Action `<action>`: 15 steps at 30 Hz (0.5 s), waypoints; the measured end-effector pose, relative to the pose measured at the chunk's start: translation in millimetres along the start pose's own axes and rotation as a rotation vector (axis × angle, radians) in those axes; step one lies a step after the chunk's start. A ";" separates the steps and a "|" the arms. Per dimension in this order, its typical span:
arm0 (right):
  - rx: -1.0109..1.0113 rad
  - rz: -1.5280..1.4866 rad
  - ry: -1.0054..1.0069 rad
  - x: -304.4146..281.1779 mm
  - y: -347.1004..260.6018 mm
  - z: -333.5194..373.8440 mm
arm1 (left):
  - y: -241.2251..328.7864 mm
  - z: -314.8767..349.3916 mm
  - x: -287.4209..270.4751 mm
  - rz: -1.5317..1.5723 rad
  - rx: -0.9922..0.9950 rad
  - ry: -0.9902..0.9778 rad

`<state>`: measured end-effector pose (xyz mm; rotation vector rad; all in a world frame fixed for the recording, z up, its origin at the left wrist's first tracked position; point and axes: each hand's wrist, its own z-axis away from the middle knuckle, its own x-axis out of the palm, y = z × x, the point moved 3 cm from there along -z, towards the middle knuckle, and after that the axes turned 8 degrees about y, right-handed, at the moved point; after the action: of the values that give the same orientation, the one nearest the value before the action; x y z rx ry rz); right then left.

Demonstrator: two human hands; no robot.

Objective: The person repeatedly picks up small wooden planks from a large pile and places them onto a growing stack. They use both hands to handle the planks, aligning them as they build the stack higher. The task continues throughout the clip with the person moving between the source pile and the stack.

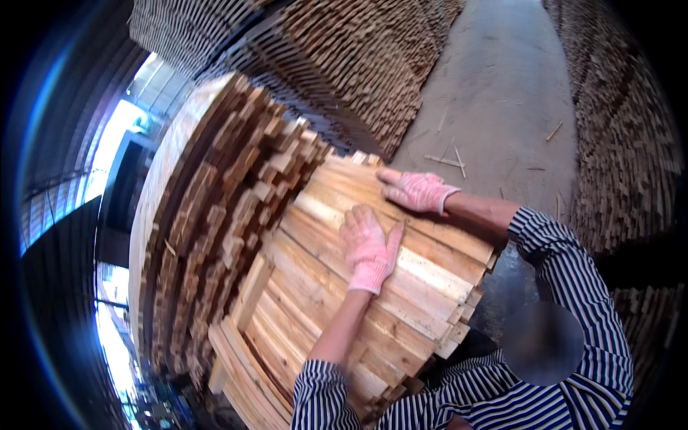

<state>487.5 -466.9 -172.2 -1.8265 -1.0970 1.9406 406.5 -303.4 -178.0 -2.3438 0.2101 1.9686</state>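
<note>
My left hand (368, 248), in a pink knit glove, lies flat on a layer of light wooden boards (419, 276), its fingers stretched out and thumb apart. Farther right, my right hand (419, 192), gloved alike, rests on the boards near the layer's far right edge. Its fingers reach leftward over the wood, and I see no board lifted in them. The boards lie side by side on a stack, their ends uneven toward me. Under both palms the wood surface is partly hidden.
A tall stack of boards (215, 215) stands close on the left. Loose boards (251, 376) lie at the lower left. More wood piles (380, 50) rise at the back and along the right side (623, 143). Between them runs a grey floor (502, 93) with scattered wood slivers (446, 161).
</note>
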 end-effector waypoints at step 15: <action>-0.568 0.183 0.094 68.9 -142.5 40.7 | -299.4 291.0 -193.6 -0.202 -0.949 0.262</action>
<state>394.2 -339.1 -131.3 -2.3472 -1.6208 1.7217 135.9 45.3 -47.9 -2.9396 -1.1441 1.8769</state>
